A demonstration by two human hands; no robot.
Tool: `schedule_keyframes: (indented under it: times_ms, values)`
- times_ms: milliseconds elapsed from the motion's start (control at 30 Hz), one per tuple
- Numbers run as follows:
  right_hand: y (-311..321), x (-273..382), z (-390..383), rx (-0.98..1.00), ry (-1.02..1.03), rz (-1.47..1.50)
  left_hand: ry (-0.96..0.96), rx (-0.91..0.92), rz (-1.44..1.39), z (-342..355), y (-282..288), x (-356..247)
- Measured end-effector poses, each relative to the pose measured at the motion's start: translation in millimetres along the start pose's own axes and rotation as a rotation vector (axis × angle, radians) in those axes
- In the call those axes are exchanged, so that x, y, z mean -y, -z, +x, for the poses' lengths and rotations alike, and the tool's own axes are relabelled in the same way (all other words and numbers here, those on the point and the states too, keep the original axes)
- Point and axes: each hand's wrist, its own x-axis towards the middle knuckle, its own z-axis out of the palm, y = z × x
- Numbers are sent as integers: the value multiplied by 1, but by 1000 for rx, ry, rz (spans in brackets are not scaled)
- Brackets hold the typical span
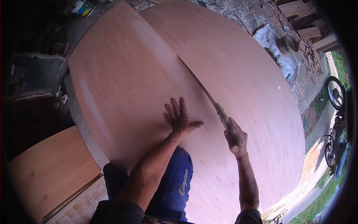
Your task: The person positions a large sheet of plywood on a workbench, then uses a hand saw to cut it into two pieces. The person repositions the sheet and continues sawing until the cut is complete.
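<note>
A large sheet of plywood [123, 74] spreads out in front of me, with a long cut running from its far edge toward the middle. My right hand [237, 139] is wrapped round the handle of a handsaw [223, 117]. The saw's thin blade reaches away to the far left and lies in the cut line. Flat on the plywood, left of the saw, my left hand [181, 118] rests with fingers spread and holds nothing. My knee in blue trousers [175, 179] is on the sheet's near side.
A wooden board [56, 168] lies at the lower left. Beyond the sheet at the far right are a tin can [288, 44], a white sack [266, 37] and wood scraps [308, 33]. A motorcycle [337, 138] stands at the right. A bucket [82, 8] is at the far left.
</note>
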Motion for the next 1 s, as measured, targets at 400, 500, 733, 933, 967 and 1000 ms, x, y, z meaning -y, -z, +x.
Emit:
schedule_keyframes:
  times_ms: [400, 500, 733, 933, 967, 1000]
  values:
    - [-12, 6, 14, -26, -52, 68, 46, 61, 31, 1, 6, -8]
    - [21, 0, -22, 46, -24, -21, 23, 28, 3, -2, 4, -1]
    - [90, -15, -129, 53, 91, -248, 22, 21, 0, -6, 0, 2]
    - [9, -2, -16, 37, -29, 21, 4, -7, -3, 0, 4, -2]
    - [21, -3, -28, 83, -94, 18, 4, -15, -25, -2, 2, 2]
    - [41, -7, -55, 76, 18, -137, 21, -12, -7, -1, 3, 4]
